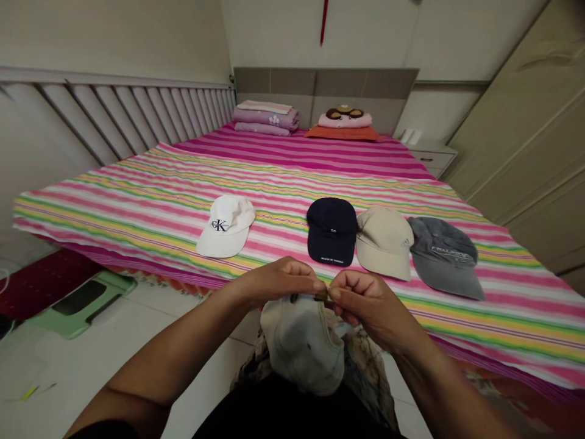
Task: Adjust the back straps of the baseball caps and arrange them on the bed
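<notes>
Head view: left hand (278, 281) and right hand (370, 305) have their fingers pinched shut on the brass strap buckle (321, 296) of a cream cap (301, 344) hanging below them. White cap (226, 225), navy cap (331, 231), beige cap (384, 242) and grey cap (443, 256) lie laid out on the striped bedspread (274, 183).

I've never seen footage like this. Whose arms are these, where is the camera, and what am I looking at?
There's no machine here, just a person's bare hands, seen from a camera worn on their head and looking forward and down. Their left hand and right hand both pinch a small metal buckle at the back of a pale cap. Ahead, a striped bedspread holds four more caps: a white cap, a navy cap, a beige cap and a grey cap.
</notes>
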